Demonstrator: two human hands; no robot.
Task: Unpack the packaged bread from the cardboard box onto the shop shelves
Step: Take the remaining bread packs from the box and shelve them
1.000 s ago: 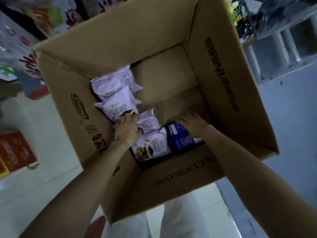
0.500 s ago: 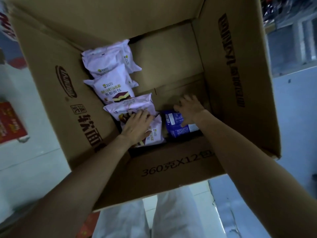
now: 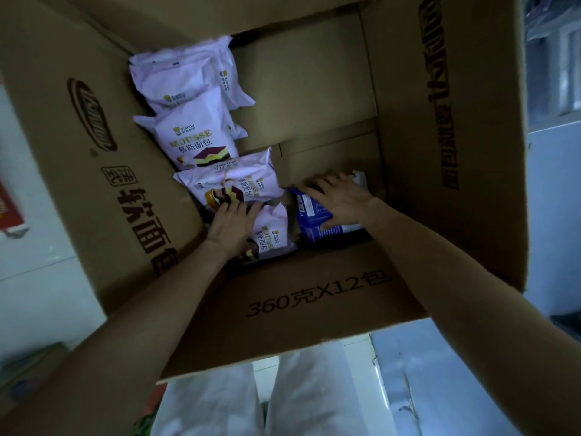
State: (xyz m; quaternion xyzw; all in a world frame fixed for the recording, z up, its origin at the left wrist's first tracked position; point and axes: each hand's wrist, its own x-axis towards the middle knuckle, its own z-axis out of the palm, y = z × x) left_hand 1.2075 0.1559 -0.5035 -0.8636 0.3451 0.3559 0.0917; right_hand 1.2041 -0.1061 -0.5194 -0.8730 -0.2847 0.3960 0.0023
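Both your hands are down inside the cardboard box (image 3: 330, 297), close to its near wall. Your left hand (image 3: 231, 223) lies palm-down with fingers nearly straight, resting across 2 pink bread packs: its fingertips touch the pink pack lying crosswise (image 3: 232, 180), and its palm covers part of the nearest pink pack (image 3: 273, 236). It presses rather than grips. Your right hand (image 3: 341, 196) spreads over the blue bread pack (image 3: 314, 217) in the near right corner of the box floor, fingers curved over its top and the thumb hooked at its near edge, grasping it. 2 more pink packs, the upright mousse pack (image 3: 196, 136) and the far pack (image 3: 185, 73), line the left wall toward the far corner. The bare box floor (image 3: 308, 89) is brown card. Below the box, white trousers (image 3: 283, 391) and pale floor tiles (image 3: 41, 284) show.
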